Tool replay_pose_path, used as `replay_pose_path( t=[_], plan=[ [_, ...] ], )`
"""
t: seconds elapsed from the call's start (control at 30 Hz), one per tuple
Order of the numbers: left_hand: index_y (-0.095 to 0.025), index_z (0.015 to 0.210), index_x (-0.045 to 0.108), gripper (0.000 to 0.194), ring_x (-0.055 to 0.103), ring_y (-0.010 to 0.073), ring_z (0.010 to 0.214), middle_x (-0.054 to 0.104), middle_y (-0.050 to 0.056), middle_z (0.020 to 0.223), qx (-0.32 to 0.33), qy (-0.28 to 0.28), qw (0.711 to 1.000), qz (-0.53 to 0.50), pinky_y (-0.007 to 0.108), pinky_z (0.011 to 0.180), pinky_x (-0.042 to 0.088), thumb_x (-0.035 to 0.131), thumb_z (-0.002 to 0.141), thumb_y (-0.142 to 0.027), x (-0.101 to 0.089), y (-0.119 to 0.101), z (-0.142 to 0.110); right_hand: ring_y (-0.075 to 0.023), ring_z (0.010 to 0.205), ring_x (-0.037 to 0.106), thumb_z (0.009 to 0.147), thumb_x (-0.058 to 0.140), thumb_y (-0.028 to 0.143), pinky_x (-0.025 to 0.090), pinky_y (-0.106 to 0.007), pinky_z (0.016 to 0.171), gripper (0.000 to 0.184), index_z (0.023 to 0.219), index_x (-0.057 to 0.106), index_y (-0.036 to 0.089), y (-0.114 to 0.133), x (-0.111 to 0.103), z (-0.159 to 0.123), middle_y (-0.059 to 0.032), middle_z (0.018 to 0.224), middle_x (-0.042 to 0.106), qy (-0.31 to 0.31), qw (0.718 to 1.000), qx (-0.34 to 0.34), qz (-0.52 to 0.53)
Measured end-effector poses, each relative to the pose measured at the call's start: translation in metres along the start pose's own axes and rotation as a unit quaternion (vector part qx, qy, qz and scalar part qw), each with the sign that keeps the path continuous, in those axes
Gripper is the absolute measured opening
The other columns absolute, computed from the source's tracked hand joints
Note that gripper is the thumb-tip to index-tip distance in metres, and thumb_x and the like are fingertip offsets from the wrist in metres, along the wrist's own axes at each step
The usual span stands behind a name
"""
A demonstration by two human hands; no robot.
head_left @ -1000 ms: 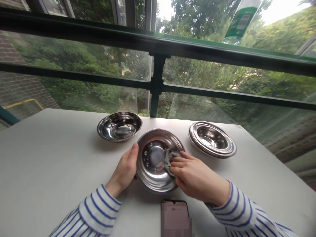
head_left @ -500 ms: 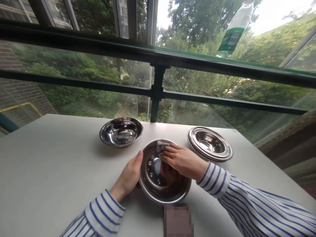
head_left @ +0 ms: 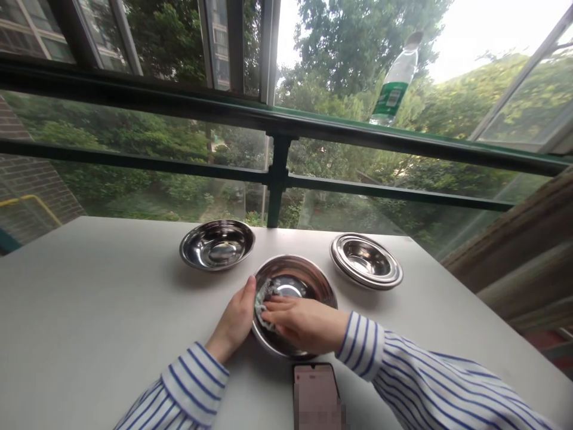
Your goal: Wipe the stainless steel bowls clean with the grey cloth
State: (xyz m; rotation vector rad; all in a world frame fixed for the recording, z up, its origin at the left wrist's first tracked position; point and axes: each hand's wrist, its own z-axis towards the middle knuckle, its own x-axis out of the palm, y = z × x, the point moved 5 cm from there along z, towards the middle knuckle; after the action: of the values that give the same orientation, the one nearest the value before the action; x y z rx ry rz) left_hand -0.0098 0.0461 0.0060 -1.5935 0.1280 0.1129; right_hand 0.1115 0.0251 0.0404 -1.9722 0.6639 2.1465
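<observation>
A shiny steel bowl (head_left: 308, 272) stands in the middle of the white table. My left hand (head_left: 235, 319) grips its left rim, thumb on the edge and the other fingers hidden beneath. Inside the bowl, my right hand (head_left: 299, 319) presses a crumpled whitish-grey cloth (head_left: 267, 298) against the left inner wall. Its fingers are closed over the cloth and point left.
Another steel bowl (head_left: 218, 245) sits at the back left, and a stack of steel bowls (head_left: 367, 261) at the back right. A phone (head_left: 316, 388) lies at the front. Beyond the table runs a green railing (head_left: 331, 125) with a plastic bottle (head_left: 394, 89) on it.
My right hand has moved the cloth from the bowl's far inner wall round to its left side. My left hand keeps its hold on the rim. The view has shifted slightly.
</observation>
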Motion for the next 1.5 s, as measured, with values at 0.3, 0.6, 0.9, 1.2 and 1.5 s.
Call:
replay_pose_path(
  t=[0.3, 0.6, 0.9, 1.2, 1.5],
  plan=[
    [-0.012, 0.112, 0.062, 0.059, 0.056, 0.026, 0.109, 0.066, 0.013, 0.111, -0.003, -0.002, 1.0, -0.002, 0.038, 0.097, 0.036, 0.033, 0.085, -0.055, 0.0, 0.003, -0.005, -0.0272, 0.109, 0.055, 0.088, 0.04, 0.02, 0.045, -0.041, 0.092, 0.035, 0.117, 0.053, 0.006, -0.044, 0.001, -0.01, -0.0192, 0.116, 0.058, -0.047, 0.989, 0.13, -0.053],
    [-0.012, 0.097, 0.066, 0.055, 0.062, 0.0277, 0.092, 0.07, 0.014, 0.095, -0.04, -0.035, 0.997, 0.058, 0.039, 0.084, 0.042, 0.033, 0.084, -0.055, 0.002, 0.012, -0.009, -0.017, 0.104, 0.054, 0.082, 0.046, 0.009, 0.042, -0.025, 0.092, 0.021, 0.098, 0.059, 0.012, -0.013, -0.003, 0.001, -0.0084, 0.106, 0.063, 0.028, 0.999, 0.013, 0.012],
    [-0.016, 0.076, 0.062, 0.047, 0.061, 0.0265, 0.08, 0.069, 0.012, 0.081, -0.036, -0.054, 0.992, 0.107, 0.037, 0.076, 0.042, 0.033, 0.084, -0.052, 0.003, 0.008, -0.013, -0.017, 0.1, 0.056, 0.082, 0.046, 0.012, 0.044, -0.026, 0.087, 0.019, 0.094, 0.06, 0.016, -0.001, -0.002, -0.007, -0.0069, 0.103, 0.064, 0.032, 0.999, 0.03, -0.007],
    [-0.019, 0.07, 0.06, 0.039, 0.061, 0.0254, 0.074, 0.069, 0.01, 0.078, -0.037, -0.104, 0.988, 0.109, 0.034, 0.07, 0.043, 0.036, 0.084, -0.046, 0.001, 0.003, -0.016, -0.0211, 0.103, 0.056, 0.082, 0.05, 0.02, 0.041, -0.03, 0.093, 0.02, 0.095, 0.061, 0.011, -0.018, 0.001, 0.006, -0.0118, 0.102, 0.064, 0.018, 0.995, 0.092, -0.029],
    [-0.02, 0.068, 0.058, 0.039, 0.06, 0.0237, 0.071, 0.067, 0.007, 0.072, -0.034, -0.095, 0.988, 0.119, 0.032, 0.068, 0.042, 0.034, 0.085, -0.046, 0.003, 0.003, -0.017, -0.0163, 0.095, 0.056, 0.08, 0.045, 0.008, 0.044, -0.025, 0.084, 0.019, 0.087, 0.06, 0.017, 0.005, -0.005, -0.006, -0.0045, 0.094, 0.065, 0.064, 0.997, 0.034, 0.015]
  ],
)
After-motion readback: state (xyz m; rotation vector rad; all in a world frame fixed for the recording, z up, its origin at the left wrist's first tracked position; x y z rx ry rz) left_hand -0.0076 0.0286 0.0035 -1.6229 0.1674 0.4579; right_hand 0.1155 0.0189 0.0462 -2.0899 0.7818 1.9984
